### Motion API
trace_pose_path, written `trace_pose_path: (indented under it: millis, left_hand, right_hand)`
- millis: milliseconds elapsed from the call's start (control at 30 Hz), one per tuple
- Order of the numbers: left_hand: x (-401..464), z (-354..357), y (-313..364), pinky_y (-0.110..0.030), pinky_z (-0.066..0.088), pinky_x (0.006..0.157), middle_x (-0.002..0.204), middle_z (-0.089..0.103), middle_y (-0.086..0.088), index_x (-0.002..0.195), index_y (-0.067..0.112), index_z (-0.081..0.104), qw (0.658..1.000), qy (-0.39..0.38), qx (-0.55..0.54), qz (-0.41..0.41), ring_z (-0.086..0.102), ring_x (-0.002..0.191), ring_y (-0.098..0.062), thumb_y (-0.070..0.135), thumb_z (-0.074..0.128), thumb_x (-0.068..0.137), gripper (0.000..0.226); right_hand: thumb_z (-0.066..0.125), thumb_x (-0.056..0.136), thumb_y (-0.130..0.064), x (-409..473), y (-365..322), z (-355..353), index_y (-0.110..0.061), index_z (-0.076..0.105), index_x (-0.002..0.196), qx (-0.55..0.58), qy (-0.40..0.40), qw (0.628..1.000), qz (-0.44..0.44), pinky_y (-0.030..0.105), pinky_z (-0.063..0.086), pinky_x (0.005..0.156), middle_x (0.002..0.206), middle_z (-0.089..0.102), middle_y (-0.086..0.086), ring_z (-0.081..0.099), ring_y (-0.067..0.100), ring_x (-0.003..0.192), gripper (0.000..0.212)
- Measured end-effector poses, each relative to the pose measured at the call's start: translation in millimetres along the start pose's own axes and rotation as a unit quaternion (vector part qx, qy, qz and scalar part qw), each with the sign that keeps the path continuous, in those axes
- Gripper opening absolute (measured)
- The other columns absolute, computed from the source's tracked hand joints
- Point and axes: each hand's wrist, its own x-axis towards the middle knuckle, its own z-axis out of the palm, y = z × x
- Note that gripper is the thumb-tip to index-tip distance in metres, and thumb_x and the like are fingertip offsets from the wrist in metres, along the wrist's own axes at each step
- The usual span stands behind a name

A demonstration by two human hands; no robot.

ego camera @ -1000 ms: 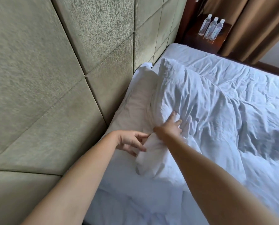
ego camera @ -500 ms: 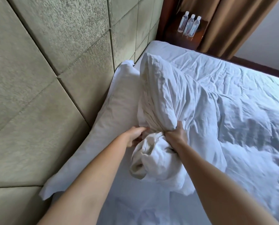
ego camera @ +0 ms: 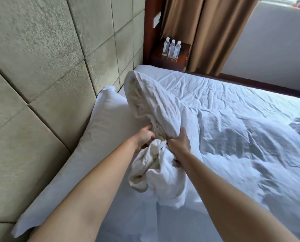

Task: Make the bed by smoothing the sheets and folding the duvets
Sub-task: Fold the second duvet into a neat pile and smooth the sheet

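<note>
Padded olive headboard panels (ego camera: pixel 46 70) back a bed whose white pillow (ego camera: pixel 100 130) lies flat against them, three water bottles (ego camera: pixel 172 48) standing on the nightstand (ego camera: pixel 165 62) beyond. Both hands clutch the bunched corner of the crumpled white duvet (ego camera: pixel 163 110) lifted near the pillow: left hand (ego camera: pixel 145 136) and right hand (ego camera: pixel 178 142) each curled into soft, limp cloth (light, likely floppy, best gripped at corners).
</note>
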Motion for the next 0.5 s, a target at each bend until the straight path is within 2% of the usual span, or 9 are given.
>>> trace_pose_path:
  millis: [100,167,200,233,300,333,400,500]
  left_hand:
    - [2,54,20,-0.02,0.048,0.05,0.092,0.064,-0.017,0.132,0.012,0.048,0.999,-0.014,0.021,0.024,0.06,0.057,-0.019,-0.019,0.037,0.08,0.062]
    - [9,95,31,-0.034,0.054,0.075,0.111,0.063,-0.025,0.133,0.007,0.049,0.998,-0.013,0.031,0.053,0.064,0.086,-0.036,-0.019,0.038,0.075,0.064]
    - [9,117,40,-0.039,0.054,0.085,0.119,0.061,-0.023,0.135,0.005,0.048,0.997,-0.008,0.037,0.069,0.062,0.1,-0.038,-0.02,0.037,0.076,0.065]
    - [8,141,49,-0.034,0.054,0.087,0.12,0.061,-0.016,0.135,0.005,0.047,0.995,-0.006,0.043,0.086,0.06,0.104,-0.036,-0.022,0.035,0.078,0.065]
    - [5,194,68,-0.02,0.053,0.075,0.109,0.06,-0.009,0.135,0.008,0.046,0.991,-0.007,0.068,0.111,0.06,0.093,-0.024,-0.024,0.034,0.081,0.064]
    - [5,221,75,-0.022,0.053,0.078,0.106,0.061,-0.011,0.135,0.009,0.046,0.99,-0.013,0.077,0.119,0.06,0.092,-0.024,-0.023,0.034,0.081,0.064]
    - [9,276,82,-0.037,0.051,0.091,0.115,0.062,-0.018,0.142,0.013,0.042,0.989,-0.034,0.082,0.116,0.06,0.102,-0.034,-0.021,0.035,0.079,0.072]
    - [24,365,82,-0.042,0.047,0.084,0.116,0.06,-0.02,0.144,0.02,0.037,0.991,-0.066,0.081,0.087,0.055,0.098,-0.034,-0.022,0.035,0.079,0.078]
  right_hand:
    - [0.062,0.081,-0.023,6,8,-57,-0.025,0.042,0.125,0.022,0.022,0.999,-0.023,0.03,0.038,0.074,0.094,0.053,-0.003,0.055,0.028,0.094,0.047]
    - [0.063,0.082,-0.024,12,18,-98,-0.024,0.044,0.126,0.053,0.037,0.997,-0.038,0.029,0.038,0.075,0.095,0.053,-0.003,0.056,0.027,0.098,0.048]
    - [0.062,0.081,-0.022,15,23,-120,-0.023,0.046,0.124,0.07,0.041,0.996,-0.043,0.028,0.038,0.074,0.095,0.054,-0.003,0.056,0.026,0.097,0.046]
    - [0.062,0.08,-0.019,18,29,-143,-0.022,0.047,0.123,0.085,0.043,0.994,-0.047,0.028,0.038,0.074,0.095,0.055,-0.002,0.057,0.026,0.096,0.045]
    - [0.062,0.078,-0.013,27,45,-192,-0.02,0.049,0.121,0.119,0.043,0.991,-0.046,0.029,0.04,0.074,0.095,0.057,-0.001,0.057,0.025,0.095,0.045]
    - [0.063,0.077,-0.013,32,55,-216,-0.019,0.049,0.12,0.136,0.044,0.989,-0.042,0.03,0.041,0.075,0.095,0.057,-0.001,0.057,0.026,0.095,0.045]
    - [0.069,0.074,-0.018,39,81,-266,-0.017,0.051,0.118,0.166,0.051,0.984,-0.039,0.03,0.041,0.077,0.095,0.058,-0.001,0.057,0.025,0.094,0.048]
    - [0.076,0.069,-0.023,51,134,-336,-0.018,0.053,0.113,0.207,0.054,0.977,-0.012,0.028,0.04,0.076,0.093,0.06,-0.003,0.057,0.021,0.09,0.05]
